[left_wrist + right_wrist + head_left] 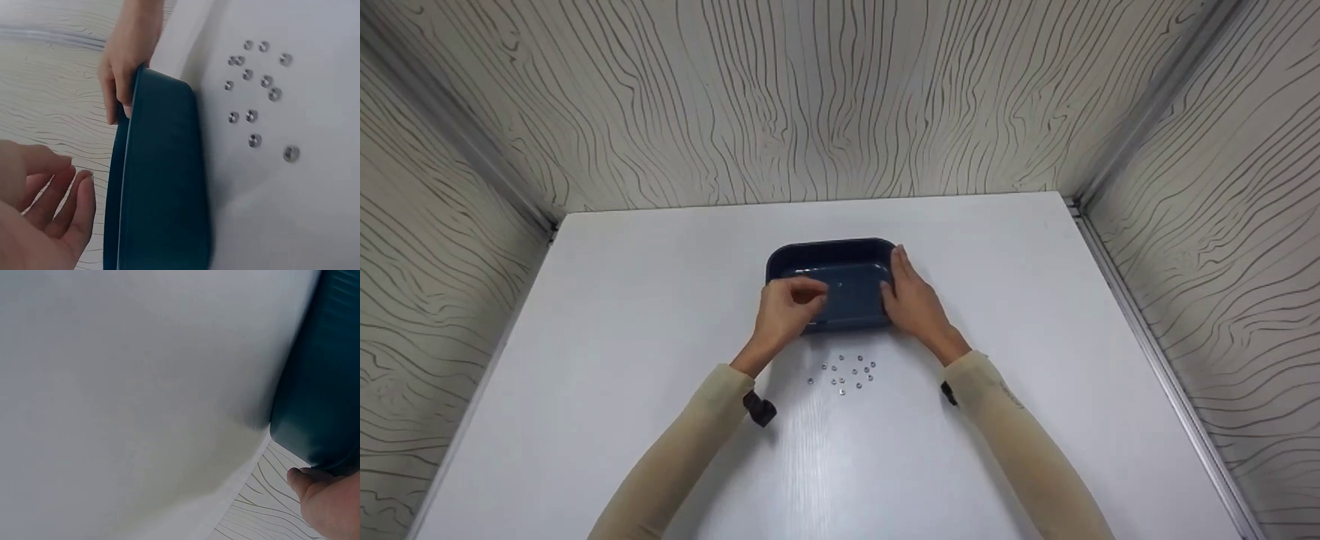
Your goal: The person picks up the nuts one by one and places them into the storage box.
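A dark blue rectangular plastic tray [851, 319] rests on the white table. My right hand [916, 304] grips its right end, the thumb over the rim on the inner side and the fingers along the outside; the right wrist view catches part of this hand [332, 498] at the tray's edge. Above the tray's left part is my left hand [786, 307], thumb and fingertips drawn close together. Nothing shows between those fingertips in the left wrist view. One tiny shiny piece [840, 285] appears inside the tray, just right of them.
Several small metal nuts [251, 116] lie loosely scattered on the table on the near side of the tray. Wood-grain patterned panels [840, 105] enclose the white tabletop [622, 337] at the back and both sides.
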`<state>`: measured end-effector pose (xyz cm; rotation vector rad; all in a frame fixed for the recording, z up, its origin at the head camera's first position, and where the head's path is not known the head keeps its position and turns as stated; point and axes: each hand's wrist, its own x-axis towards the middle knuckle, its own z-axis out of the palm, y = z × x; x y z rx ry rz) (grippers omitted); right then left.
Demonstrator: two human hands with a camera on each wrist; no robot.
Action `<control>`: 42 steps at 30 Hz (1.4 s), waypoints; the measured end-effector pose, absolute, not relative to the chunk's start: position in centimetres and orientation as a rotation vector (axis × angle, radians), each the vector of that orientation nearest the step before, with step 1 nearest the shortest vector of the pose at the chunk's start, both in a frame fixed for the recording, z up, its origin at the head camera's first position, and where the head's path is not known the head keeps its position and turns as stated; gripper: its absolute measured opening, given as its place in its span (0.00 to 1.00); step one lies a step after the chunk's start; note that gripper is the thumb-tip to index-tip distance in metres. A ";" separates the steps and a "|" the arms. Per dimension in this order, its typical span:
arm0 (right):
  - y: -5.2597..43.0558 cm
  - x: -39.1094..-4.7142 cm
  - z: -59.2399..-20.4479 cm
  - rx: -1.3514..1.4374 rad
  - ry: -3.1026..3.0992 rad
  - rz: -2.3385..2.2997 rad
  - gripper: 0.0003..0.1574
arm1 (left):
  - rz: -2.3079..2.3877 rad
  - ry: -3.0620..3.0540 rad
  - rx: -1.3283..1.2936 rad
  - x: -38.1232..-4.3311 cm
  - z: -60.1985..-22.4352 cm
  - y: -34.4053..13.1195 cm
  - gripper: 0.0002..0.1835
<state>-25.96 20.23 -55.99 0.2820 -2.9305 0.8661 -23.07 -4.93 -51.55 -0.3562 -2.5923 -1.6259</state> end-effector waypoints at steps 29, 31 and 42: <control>20.2 -25.9 -55.9 0.268 -2.939 0.894 0.44 | -0.297 -2.483 -1.201 -16.9 -55.0 -7.4 0.03; 20.3 -25.9 -55.9 0.268 -2.941 0.889 0.44 | -0.297 -2.503 -1.210 -16.5 -55.5 -7.6 0.04; 20.2 -26.0 -56.0 0.259 -2.931 0.903 0.44 | -0.048 -2.378 -1.325 -14.7 -57.4 -8.4 0.07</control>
